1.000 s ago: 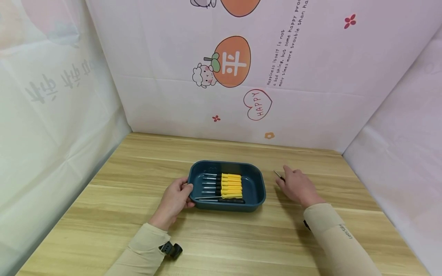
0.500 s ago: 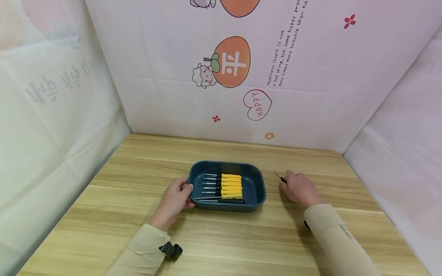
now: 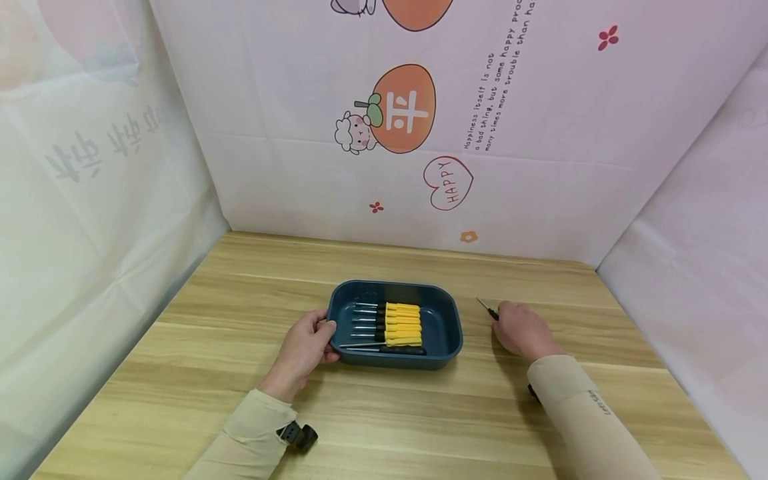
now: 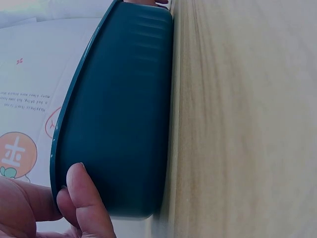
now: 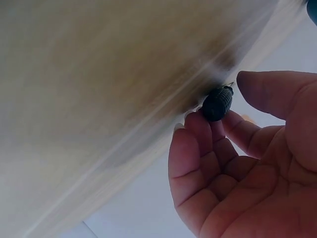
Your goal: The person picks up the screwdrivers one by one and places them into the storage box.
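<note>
My left hand (image 3: 305, 341) grips the left end of a dark teal box (image 3: 441, 363). In the left wrist view its fingers (image 4: 85, 198) press on the box's outer wall. Inside lie several yellow-handled screwdrivers (image 3: 402, 319) in a row, shafts to the left, and a black-handled screwdriver (image 3: 411, 350) by the near wall. Right of the box, my right hand (image 3: 523, 330) has its fingers curled at the handle of another black screwdriver (image 3: 492, 312), whose thin shaft points up-left. In the right wrist view the ribbed black handle (image 5: 217, 104) sits between fingertips and thumb, close to the table.
A wood-grain table (image 3: 384, 427) carries everything. A white printed sheet (image 3: 288, 180) rises behind its far edge, with more white sheets (image 3: 708, 220) on both sides. A black strap device (image 3: 298, 436) is worn on the left wrist.
My right hand has drawn back slightly toward the right, its fingers closing in at the screwdriver's handle and showing more of it. The screwdriver, box and left hand stay put.
</note>
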### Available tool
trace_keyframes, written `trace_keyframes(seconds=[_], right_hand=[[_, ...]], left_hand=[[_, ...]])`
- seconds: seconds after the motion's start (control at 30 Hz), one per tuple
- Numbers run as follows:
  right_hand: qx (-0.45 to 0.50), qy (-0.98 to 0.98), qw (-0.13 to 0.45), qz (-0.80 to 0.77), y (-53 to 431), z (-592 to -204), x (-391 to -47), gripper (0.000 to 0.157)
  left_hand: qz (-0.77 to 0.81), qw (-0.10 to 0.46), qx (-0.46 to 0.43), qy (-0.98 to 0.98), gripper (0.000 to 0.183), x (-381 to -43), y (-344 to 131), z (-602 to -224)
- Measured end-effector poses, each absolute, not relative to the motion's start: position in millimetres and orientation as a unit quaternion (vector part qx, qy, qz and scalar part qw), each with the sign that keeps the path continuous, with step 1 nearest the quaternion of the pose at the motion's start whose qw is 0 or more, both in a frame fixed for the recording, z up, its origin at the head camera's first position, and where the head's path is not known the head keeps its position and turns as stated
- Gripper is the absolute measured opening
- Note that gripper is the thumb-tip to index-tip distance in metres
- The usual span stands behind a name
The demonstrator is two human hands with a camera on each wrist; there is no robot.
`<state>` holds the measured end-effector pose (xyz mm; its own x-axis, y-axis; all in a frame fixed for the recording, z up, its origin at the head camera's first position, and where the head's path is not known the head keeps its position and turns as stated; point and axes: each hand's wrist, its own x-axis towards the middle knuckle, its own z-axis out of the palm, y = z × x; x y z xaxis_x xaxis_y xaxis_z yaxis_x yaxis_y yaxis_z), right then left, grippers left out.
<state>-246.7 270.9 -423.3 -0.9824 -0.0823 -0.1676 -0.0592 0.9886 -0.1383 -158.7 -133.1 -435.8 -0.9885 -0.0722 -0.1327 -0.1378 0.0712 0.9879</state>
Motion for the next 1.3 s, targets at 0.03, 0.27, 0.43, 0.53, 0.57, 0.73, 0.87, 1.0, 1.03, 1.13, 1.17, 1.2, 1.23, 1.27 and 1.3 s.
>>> trace_keyframes(seconds=[0.03,0.27,0.43,0.53,0.57,0.73,0.87,1.0,1.03,1.13,1.17,1.2,1.23,1.27,1.3], right_hand=[[-0.036,0.993,0.088,-0.066,271.3,-423.7,-247.2,0.021],[-0.034,0.992,0.095,-0.07,272.1,-425.2,-249.3,0.019],[-0.04,0.992,0.097,-0.067,272.3,-425.5,-250.1,0.018],[-0.042,0.992,0.097,-0.067,272.4,-426.3,-250.8,0.018],[-0.043,0.992,0.096,-0.066,272.3,-426.5,-250.9,0.018],[-0.045,0.993,0.095,-0.06,272.1,-426.3,-251.1,0.018],[-0.044,0.993,0.097,-0.059,271.0,-424.2,-250.0,0.018],[-0.048,0.992,0.095,-0.063,269.7,-421.8,-249.0,0.021],[-0.049,0.992,0.094,-0.066,269.3,-421.2,-248.9,0.022],[-0.051,0.992,0.087,-0.072,268.2,-420.9,-249.0,0.025],[-0.051,0.992,0.085,-0.075,267.8,-421.0,-249.3,0.024],[-0.05,0.992,0.084,-0.079,267.3,-420.9,-249.4,0.023],[-0.049,0.992,0.083,-0.082,266.9,-421.0,-249.8,0.023],[-0.048,0.992,0.081,-0.085,266.5,-420.8,-249.9,0.021],[-0.047,0.992,0.079,-0.088,266.0,-420.5,-250.1,0.02]], left_hand=[[0.678,0.024,-0.071,0.731,0.041,-158.7,-133.1,-435.9],[0.677,0.024,-0.071,0.732,0.041,-158.2,-133.1,-435.8],[0.678,0.025,-0.069,0.732,0.041,-157.8,-133.5,-435.7],[0.677,0.025,-0.068,0.733,0.042,-157.8,-133.8,-436.2],[0.676,0.024,-0.067,0.733,0.042,-158.3,-134.0,-436.7],[0.672,0.021,-0.066,0.737,0.043,-159.0,-134.8,-438.1],[0.673,0.024,-0.069,0.736,0.042,-158.6,-134.0,-436.7],[0.675,0.026,-0.07,0.734,0.042,-158.4,-133.4,-436.1],[0.676,0.026,-0.07,0.733,0.042,-158.4,-133.2,-435.8],[0.676,0.026,-0.07,0.733,0.041,-158.3,-133.2,-436.0],[0.676,0.026,-0.071,0.733,0.041,-158.3,-133.2,-436.1],[0.675,0.026,-0.071,0.734,0.041,-158.3,-133.2,-436.1],[0.675,0.026,-0.071,0.734,0.042,-158.3,-133.2,-436.1],[0.675,0.026,-0.072,0.734,0.042,-158.3,-133.1,-436.1],[0.674,0.026,-0.072,0.734,0.042,-158.2,-133.1,-436.0]])
